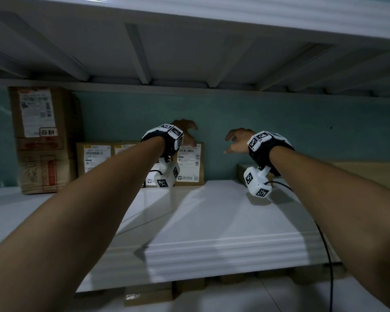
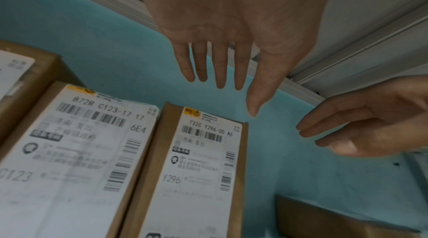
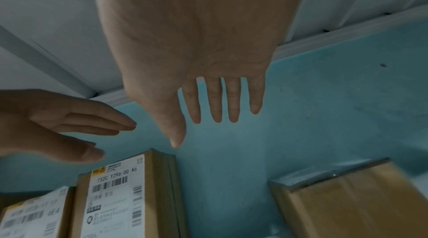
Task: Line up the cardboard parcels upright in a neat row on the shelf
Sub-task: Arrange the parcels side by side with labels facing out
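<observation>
Upright against the teal wall stand a tall cardboard parcel (image 1: pixel 43 140), a labelled C123 parcel (image 1: pixel 95 158) (image 2: pixel 76 150) and a labelled Y296 parcel (image 1: pixel 190 164) (image 2: pixel 199 168) (image 3: pixel 120 196). My left hand (image 1: pixel 189 134) (image 2: pixel 241 84) hovers just above the Y296 parcel's top, fingers straight, holding nothing. My right hand (image 1: pixel 231 144) (image 3: pixel 194 128) is in the air to its right, fingers spread, also empty. A brown parcel (image 1: pixel 242 171) (image 3: pixel 347 196) (image 2: pixel 324 220) lies flat on the shelf below the right hand.
The white shelf board (image 1: pixel 212 210) has bare room between the Y296 parcel and the flat one. The ribbed underside of the upper shelf (image 1: pixel 189 52) hangs low overhead. More flat cardboard (image 1: pixel 358 174) lies at far right. A black cable (image 1: pixel 324 244) trails from my right wrist.
</observation>
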Motion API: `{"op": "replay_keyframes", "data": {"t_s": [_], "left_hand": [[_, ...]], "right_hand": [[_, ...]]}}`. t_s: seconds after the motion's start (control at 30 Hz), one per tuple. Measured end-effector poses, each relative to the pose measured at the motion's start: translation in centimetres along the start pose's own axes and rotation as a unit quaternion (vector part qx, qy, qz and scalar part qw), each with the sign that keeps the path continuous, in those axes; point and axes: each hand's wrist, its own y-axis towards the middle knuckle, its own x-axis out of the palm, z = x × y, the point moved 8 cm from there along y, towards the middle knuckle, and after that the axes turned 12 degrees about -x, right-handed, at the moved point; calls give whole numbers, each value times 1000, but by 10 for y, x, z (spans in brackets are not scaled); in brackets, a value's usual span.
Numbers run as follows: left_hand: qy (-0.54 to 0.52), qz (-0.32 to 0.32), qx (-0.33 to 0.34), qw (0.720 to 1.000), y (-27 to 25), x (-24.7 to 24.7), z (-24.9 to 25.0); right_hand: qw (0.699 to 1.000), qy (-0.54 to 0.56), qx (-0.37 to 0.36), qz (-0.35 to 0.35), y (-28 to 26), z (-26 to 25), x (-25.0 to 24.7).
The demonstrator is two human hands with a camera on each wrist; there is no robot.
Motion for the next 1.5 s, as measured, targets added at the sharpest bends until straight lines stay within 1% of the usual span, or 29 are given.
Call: {"op": "replay_keyframes", "data": {"t_s": [0.2, 0.3, 0.47, 0.77, 1.0, 1.27, 1.4, 1.5], "left_hand": [[6, -14, 5, 1000, -10, 8, 23], [11, -2, 8, 1000, -14, 9, 35], [8, 0, 18, 1000, -19, 13, 52], [4, -19, 14, 1000, -22, 22, 68], [-4, -43, -1, 999, -16, 32, 74], [-49, -85, -18, 995, -6, 57, 86], [-91, -109, -32, 989, 0, 72, 92], [-127, -145, -43, 980, 3, 88, 97]], "right_hand": [[1000, -18, 16, 8, -15, 16, -12], [999, -17, 24, 18, -21, 24, -18], [999, -17, 36, 25, -30, 36, -25], [998, -3, 55, 32, -37, 52, -30], [997, 7, 64, 31, -40, 62, -29], [996, 35, 81, 34, -40, 76, -23], [995, 43, 91, 28, -40, 85, -18], [993, 59, 100, 24, -42, 92, -15]]}}
